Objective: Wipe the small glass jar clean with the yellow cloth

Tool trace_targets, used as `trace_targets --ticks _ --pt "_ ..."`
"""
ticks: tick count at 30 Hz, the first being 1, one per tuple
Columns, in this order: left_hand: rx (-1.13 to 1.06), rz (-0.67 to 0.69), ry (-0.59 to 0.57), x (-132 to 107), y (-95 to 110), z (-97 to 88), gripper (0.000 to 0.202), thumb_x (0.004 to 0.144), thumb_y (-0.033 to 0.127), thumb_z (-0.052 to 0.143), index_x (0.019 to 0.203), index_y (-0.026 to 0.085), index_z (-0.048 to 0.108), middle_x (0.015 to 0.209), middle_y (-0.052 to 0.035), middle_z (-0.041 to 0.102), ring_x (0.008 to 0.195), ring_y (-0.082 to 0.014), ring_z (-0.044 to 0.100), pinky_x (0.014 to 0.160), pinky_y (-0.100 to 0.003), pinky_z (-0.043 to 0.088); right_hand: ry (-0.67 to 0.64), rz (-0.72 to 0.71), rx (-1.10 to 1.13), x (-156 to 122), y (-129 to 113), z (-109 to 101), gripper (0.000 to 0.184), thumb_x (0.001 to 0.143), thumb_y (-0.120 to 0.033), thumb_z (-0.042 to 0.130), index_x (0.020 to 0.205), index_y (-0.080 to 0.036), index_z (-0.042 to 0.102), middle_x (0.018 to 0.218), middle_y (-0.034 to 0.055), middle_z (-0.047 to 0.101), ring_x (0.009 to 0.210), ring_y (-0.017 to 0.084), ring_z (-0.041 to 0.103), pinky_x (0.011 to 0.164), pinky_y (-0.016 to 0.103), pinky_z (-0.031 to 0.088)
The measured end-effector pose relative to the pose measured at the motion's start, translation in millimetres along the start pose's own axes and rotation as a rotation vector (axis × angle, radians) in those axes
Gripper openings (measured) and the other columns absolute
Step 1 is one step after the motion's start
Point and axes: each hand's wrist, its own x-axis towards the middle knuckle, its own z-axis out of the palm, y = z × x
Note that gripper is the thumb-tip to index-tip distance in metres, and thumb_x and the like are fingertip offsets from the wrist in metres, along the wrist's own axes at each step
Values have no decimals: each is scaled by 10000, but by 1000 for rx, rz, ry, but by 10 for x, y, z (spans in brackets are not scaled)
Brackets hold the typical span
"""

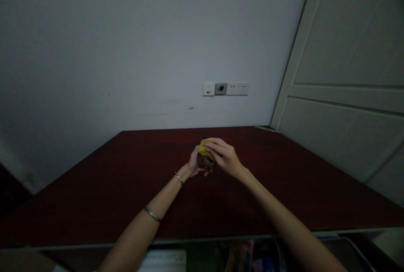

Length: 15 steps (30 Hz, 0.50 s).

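Over the middle of the dark red table [132, 188], my left hand [193, 163] is closed around a small dark, shiny rounded object [206, 162]. It looks like a glass or jar, but the dim light hides its exact kind. In my right hand [226, 157] is a yellow cloth [204, 148], pressed against the upper part of that object. The fingers of the right hand are bent over the cloth. Part of the dark object is covered by the cloth and both hands. Two bracelets [152, 214] circle my left forearm and wrist.
A pale wall [158, 53] with a row of sockets and switches [232, 89] rises behind the table. On the right stands a white panelled door [341, 74]. Below the front edge, a white box [164, 260] and assorted items show in an open space.
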Motion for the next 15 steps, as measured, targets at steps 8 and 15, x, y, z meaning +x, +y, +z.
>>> trace_targets --ticks 8,15 --pt "-101 -20 -42 -29 44 -20 727 760 696 231 655 86 611 473 -104 607 218 -82 340 266 -224 324 155 249 141 -47 -6 -39 183 848 -199 534 956 -216 680 1002 69 679 957 180 628 873 343 502" --pt "-264 -21 -73 -58 96 -49 726 754 708 236 744 95 625 524 -110 623 225 -54 298 284 -220 349 247 235 97 -181 -9 53 156 835 -179 549 923 -202 676 1011 85 667 973 192 621 866 367 508"
